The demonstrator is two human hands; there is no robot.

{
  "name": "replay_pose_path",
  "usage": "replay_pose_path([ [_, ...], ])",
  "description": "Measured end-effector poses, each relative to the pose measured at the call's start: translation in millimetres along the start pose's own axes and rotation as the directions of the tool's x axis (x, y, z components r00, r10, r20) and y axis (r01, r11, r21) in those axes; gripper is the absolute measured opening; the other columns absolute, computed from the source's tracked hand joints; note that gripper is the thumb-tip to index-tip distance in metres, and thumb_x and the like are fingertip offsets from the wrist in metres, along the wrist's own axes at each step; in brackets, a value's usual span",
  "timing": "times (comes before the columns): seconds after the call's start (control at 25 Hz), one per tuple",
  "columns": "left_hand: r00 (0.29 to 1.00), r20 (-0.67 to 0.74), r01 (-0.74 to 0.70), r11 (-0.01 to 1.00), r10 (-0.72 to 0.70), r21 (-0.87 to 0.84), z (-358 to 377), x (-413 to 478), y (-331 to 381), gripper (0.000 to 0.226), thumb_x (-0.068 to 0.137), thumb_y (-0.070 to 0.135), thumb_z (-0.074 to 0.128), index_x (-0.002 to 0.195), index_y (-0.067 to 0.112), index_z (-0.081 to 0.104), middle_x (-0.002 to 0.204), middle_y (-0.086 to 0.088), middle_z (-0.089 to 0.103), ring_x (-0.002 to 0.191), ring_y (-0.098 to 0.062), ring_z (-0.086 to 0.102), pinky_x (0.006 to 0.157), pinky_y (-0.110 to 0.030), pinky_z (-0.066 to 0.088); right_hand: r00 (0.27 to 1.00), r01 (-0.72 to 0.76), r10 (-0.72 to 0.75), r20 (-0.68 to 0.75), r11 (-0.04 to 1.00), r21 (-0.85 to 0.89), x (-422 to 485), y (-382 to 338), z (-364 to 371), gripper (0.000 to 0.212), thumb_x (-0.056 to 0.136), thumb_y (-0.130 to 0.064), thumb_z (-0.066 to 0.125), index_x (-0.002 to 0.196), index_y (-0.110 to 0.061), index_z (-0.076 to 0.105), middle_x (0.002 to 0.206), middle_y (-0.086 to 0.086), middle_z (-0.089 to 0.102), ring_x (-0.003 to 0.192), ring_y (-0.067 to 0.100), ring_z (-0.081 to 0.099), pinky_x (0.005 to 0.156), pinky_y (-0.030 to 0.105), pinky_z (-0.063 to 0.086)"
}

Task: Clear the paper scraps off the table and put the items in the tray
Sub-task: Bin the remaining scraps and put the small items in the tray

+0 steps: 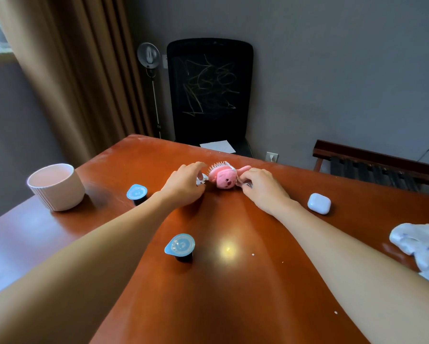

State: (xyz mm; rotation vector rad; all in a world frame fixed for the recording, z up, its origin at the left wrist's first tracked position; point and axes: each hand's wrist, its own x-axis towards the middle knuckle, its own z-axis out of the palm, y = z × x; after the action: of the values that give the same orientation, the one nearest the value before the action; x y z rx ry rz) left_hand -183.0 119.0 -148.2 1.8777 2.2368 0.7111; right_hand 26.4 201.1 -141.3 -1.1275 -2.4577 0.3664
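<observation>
A pink plush-backed hairbrush (224, 177) lies near the far middle of the brown table (233, 281). My left hand (185, 183) sits just left of it, fingers curled over a small white paper scrap (200, 180). My right hand (263, 188) is just right of the brush and pinches another small white scrap (244, 184) against the table. Two blue-lidded capsules stand on the table, one at the left (136, 193) and one nearer me (180, 247). A white earbud case (319, 203) lies at the right. Tiny white crumbs (253, 254) dot the near table.
A white ribbed tub (56, 187) stands at the table's left edge. Crumpled white plastic wrap (422, 247) lies at the right edge. Behind the table are a black chair (209, 93) with a paper sheet (218, 146) on its seat, a lamp stand and a curtain.
</observation>
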Motion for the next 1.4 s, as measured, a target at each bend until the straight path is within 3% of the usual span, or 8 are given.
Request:
replay_pose_path([
  [0.24, 0.996, 0.087, 0.003, 0.999, 0.001, -0.051, -12, -30, 10, 0.034, 0.088, 0.014, 0.063, 0.121, 0.018, 0.054, 0.103, 0.005, 0.062, 0.094, -0.016, 0.057, 0.074, -0.024, 0.045, 0.998, -0.026, 0.026, 0.064, 1.000, -0.005, -27, -6, -12, 0.022, 0.095, -0.021, 0.061, 0.115, -0.020, 0.070, 0.118, 0.001, 0.064, 0.103, 0.015, 0.057, 0.082, 0.025, 0.048],
  [0.4, 0.990, 0.139, -0.037, 0.999, 0.036, 0.004, -23, -53, 29, 0.015, 0.085, 0.014, 0.063, 0.097, 0.022, 0.064, 0.094, 0.004, 0.065, 0.089, -0.019, 0.062, 0.076, -0.033, 0.053, 0.992, -0.058, 0.054, 0.116, 0.998, 0.034, -57, -12, -20, 0.023, 0.095, -0.020, 0.061, 0.116, -0.021, 0.070, 0.122, 0.001, 0.062, 0.104, 0.015, 0.058, 0.084, 0.025, 0.049],
  [0.56, 0.962, 0.262, -0.102, 0.993, 0.083, 0.060, -25, -70, 61, 0.015, 0.086, 0.011, 0.062, 0.088, 0.025, 0.068, 0.093, 0.004, 0.067, 0.088, -0.017, 0.063, 0.078, -0.033, 0.055, 0.981, -0.067, 0.061, 0.185, 0.997, 0.027, -85, -12, -30, 0.025, 0.095, -0.018, 0.059, 0.118, -0.024, 0.070, 0.127, -0.001, 0.060, 0.109, 0.015, 0.057, 0.091, 0.030, 0.051],
  [0.84, 0.933, 0.299, -0.195, 0.980, 0.200, -0.047, -6, -114, 116, 0.013, 0.087, 0.021, 0.065, 0.099, 0.019, 0.070, 0.098, 0.001, 0.069, 0.093, -0.018, 0.063, 0.084, -0.032, 0.052, 0.971, -0.063, 0.055, 0.233, 0.998, 0.028, -144, 0, -60, 0.027, 0.090, -0.017, 0.060, 0.114, -0.024, 0.072, 0.123, -0.006, 0.064, 0.106, 0.012, 0.057, 0.082, 0.022, 0.042],
  [0.96, 0.940, 0.255, -0.209, 0.973, 0.228, -0.099, 8, -131, 138, 0.019, 0.087, 0.019, 0.062, 0.105, 0.020, 0.068, 0.103, 0.003, 0.066, 0.099, -0.018, 0.062, 0.086, -0.032, 0.051, 0.977, -0.119, 0.091, 0.193, 0.983, 0.139, -174, 10, -73, 0.029, 0.090, -0.017, 0.060, 0.115, -0.030, 0.068, 0.119, -0.010, 0.062, 0.104, 0.009, 0.057, 0.084, 0.023, 0.047],
  [1.12, 0.951, 0.169, -0.251, 0.966, 0.258, -0.061, 28, -143, 166, 0.035, 0.091, 0.026, 0.057, 0.126, 0.023, 0.056, 0.119, 0.003, 0.054, 0.110, -0.020, 0.053, 0.095, -0.042, 0.045, 0.986, -0.163, 0.153, 0.067, 0.968, 0.190, -203, 24, -94, 0.032, 0.091, -0.025, 0.060, 0.120, -0.038, 0.061, 0.109, -0.011, 0.064, 0.090, 0.005, 0.062, 0.072, 0.025, 0.056],
  [1.28, 0.934, 0.265, -0.232, 0.971, 0.240, -0.059, 42, -139, 192, 0.053, 0.095, 0.039, 0.052, 0.145, 0.034, 0.035, 0.153, 0.002, 0.033, 0.140, -0.024, 0.031, 0.113, -0.051, 0.029, 0.985, -0.172, 0.172, 0.006, 0.980, 0.098, -229, 45, -118, 0.037, 0.091, -0.027, 0.059, 0.125, -0.041, 0.057, 0.129, -0.015, 0.057, 0.111, 0.005, 0.055, 0.082, 0.022, 0.048],
  [1.4, 0.896, 0.374, -0.221, 0.971, 0.240, -0.094, 61, -138, 213, 0.054, 0.098, 0.041, 0.049, 0.148, 0.033, 0.031, 0.160, 0.001, 0.023, 0.147, -0.024, 0.020, 0.119, -0.051, 0.021, 0.970, -0.242, 0.243, -0.002, 0.966, 0.090, -252, 71, -133, 0.040, 0.093, -0.026, 0.058, 0.130, -0.040, 0.053, 0.141, -0.013, 0.050, 0.126, 0.010, 0.049, 0.087, 0.019, 0.041],
])
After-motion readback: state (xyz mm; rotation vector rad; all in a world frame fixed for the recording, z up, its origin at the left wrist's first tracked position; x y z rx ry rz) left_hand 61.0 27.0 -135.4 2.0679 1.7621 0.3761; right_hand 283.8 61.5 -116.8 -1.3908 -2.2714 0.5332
